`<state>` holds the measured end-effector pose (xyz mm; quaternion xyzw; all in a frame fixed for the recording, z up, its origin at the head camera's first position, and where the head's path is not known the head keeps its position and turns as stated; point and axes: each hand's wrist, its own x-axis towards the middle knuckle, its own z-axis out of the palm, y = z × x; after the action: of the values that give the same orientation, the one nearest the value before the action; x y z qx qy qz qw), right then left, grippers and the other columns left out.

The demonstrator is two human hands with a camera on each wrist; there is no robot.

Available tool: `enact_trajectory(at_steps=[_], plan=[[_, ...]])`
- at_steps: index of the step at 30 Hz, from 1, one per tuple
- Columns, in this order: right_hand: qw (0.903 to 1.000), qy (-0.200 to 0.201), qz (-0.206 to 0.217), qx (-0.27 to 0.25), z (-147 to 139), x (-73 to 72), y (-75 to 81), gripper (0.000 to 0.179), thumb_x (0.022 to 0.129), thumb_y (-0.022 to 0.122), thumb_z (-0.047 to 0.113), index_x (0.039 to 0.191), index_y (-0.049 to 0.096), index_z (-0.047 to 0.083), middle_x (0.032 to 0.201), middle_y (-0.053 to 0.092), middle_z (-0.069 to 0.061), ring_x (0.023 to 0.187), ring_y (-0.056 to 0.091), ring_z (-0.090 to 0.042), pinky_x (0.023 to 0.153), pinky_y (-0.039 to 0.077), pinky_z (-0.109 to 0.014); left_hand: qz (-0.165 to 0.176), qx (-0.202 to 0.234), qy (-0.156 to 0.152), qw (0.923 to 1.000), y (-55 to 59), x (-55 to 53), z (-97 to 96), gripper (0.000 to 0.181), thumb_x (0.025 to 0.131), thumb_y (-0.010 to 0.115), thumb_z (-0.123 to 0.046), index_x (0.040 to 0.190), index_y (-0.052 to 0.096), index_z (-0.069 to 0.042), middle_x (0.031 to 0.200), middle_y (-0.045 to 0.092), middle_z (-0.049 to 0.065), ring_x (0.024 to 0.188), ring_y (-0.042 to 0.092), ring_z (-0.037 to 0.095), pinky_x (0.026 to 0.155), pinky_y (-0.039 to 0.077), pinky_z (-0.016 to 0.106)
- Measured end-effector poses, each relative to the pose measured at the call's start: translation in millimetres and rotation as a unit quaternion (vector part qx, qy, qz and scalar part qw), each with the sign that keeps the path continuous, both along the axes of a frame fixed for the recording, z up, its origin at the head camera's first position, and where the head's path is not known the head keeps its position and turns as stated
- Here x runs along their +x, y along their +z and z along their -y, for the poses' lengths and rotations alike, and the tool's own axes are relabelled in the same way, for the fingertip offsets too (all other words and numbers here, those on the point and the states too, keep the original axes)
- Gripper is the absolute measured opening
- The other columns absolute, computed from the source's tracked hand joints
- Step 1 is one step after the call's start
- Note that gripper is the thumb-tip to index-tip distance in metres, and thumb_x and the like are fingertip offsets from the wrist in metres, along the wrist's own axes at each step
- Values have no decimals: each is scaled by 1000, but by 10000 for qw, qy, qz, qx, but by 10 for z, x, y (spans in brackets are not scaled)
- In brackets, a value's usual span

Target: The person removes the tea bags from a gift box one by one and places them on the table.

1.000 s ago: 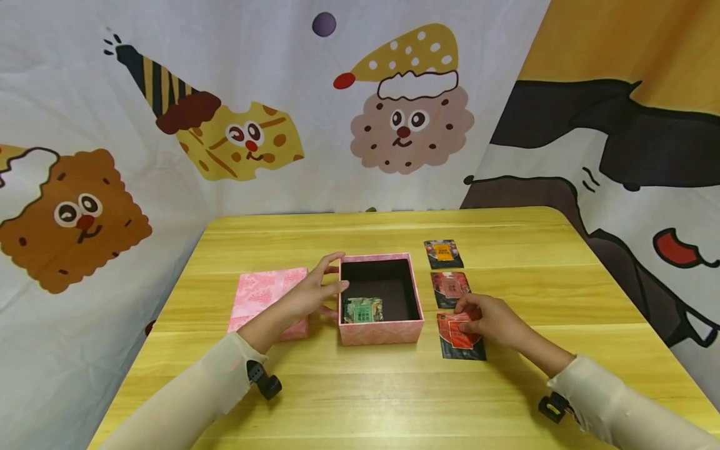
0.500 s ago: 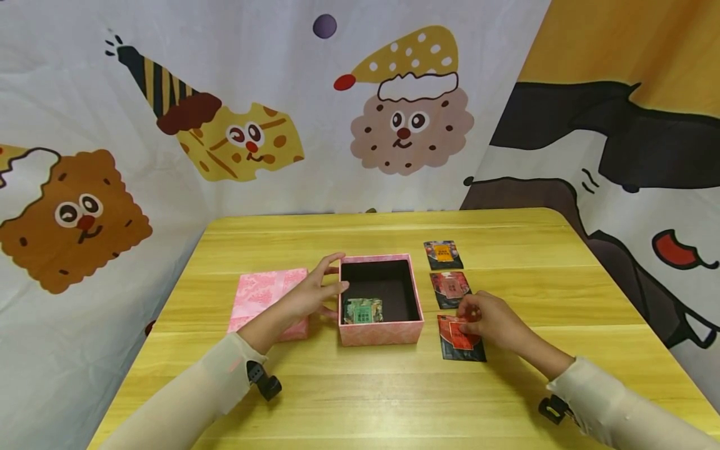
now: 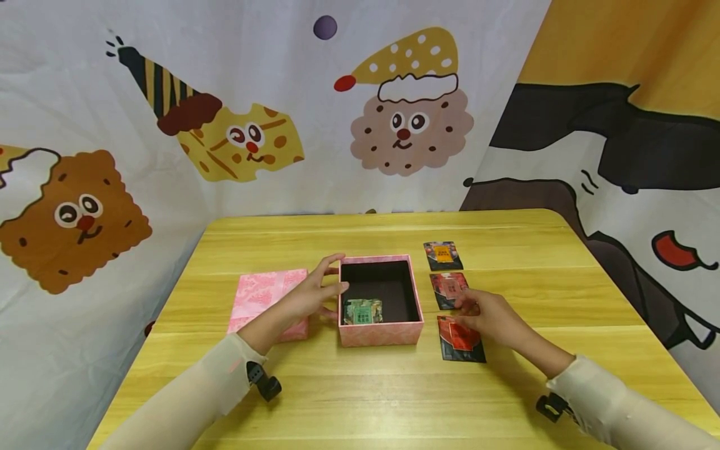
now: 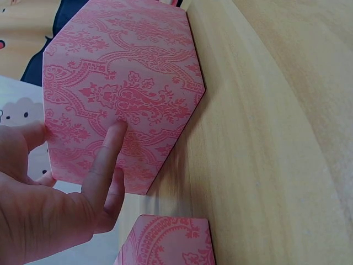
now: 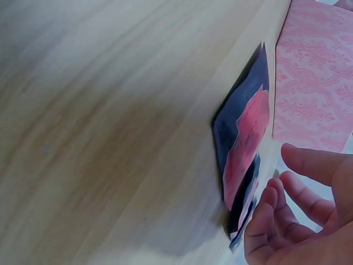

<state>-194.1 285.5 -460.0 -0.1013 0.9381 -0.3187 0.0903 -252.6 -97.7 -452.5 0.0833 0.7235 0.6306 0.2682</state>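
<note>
My left hand [image 3: 309, 294] lies along the left wall of an open pink box [image 3: 381, 334] with a dark inside. In the left wrist view, a fingertip touches the patterned wall [image 4: 132, 72] and other fingers reach its rim. Inside the box, near its front left corner, lies a green packet [image 3: 363, 310]. My right hand [image 3: 492, 317] hovers over the red-and-black packet [image 3: 461, 344], its fingertips near the dark red packet [image 3: 447, 286] behind it. The right wrist view shows the right fingers loosely bent with nothing between them, just above the packets [image 5: 245, 143].
A pink patterned lid [image 3: 261, 294] lies left of the box, partly behind the left forearm. A black packet with an orange label [image 3: 442, 255] is farthest back in the right-hand column. The wooden table [image 3: 360, 400] ends at a cartoon-printed cloth [image 3: 315, 194].
My right hand has shifted slightly up and away from the red-and-black packet, toward the dark red one. The left hand, box and packets stay in place.
</note>
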Motion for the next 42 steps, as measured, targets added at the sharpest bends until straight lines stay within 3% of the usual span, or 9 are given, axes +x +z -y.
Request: enact_trajectory(at_steps=[10, 20, 31, 39, 42], plan=[[9995, 121, -154, -233, 55, -19, 34, 23, 90, 79, 7, 109, 68, 1, 91, 67, -4, 80, 61, -16, 64, 53, -27, -23, -50, 22, 10000, 5, 7, 3, 69, 105, 61, -16, 160, 25, -38, 165, 18, 20, 123, 57, 50, 74, 64, 49], [9986, -14, 66, -534, 147, -31, 77, 29, 90, 81, 12, 113, 67, 0, 93, 64, -5, 81, 60, -18, 65, 54, -26, -42, -70, -12, 10000, 13, 11, 8, 74, 103, 66, -23, 162, 22, -34, 165, 19, 19, 125, 57, 49, 76, 64, 49], [9981, 149, 47, -599, 259, -83, 211, 27, 91, 80, 12, 113, 66, 5, 100, 65, -8, 86, 63, -19, 70, 55, -31, -73, -107, -29, 9999, 9, 4, 18, 73, 105, 62, -18, 164, 20, -31, 164, 19, 19, 126, 56, 49, 75, 64, 48], [9951, 177, -3, -972, 360, -106, 310, 27, 91, 78, 6, 115, 66, 6, 107, 65, -17, 90, 63, -22, 64, 56, -29, -34, -47, -11, 10000, 2, -4, 13, 72, 106, 60, -16, 164, 19, -31, 164, 19, 20, 130, 53, 51, 75, 64, 49], [9948, 230, -47, -990, 392, -106, 340, 27, 91, 78, 7, 116, 66, 7, 107, 64, -17, 89, 63, -21, 68, 57, -29, -25, -9, -34, 10000, 3, -5, 11, 72, 106, 59, -15, 164, 19, -30, 165, 17, 20, 132, 51, 51, 75, 63, 50]])
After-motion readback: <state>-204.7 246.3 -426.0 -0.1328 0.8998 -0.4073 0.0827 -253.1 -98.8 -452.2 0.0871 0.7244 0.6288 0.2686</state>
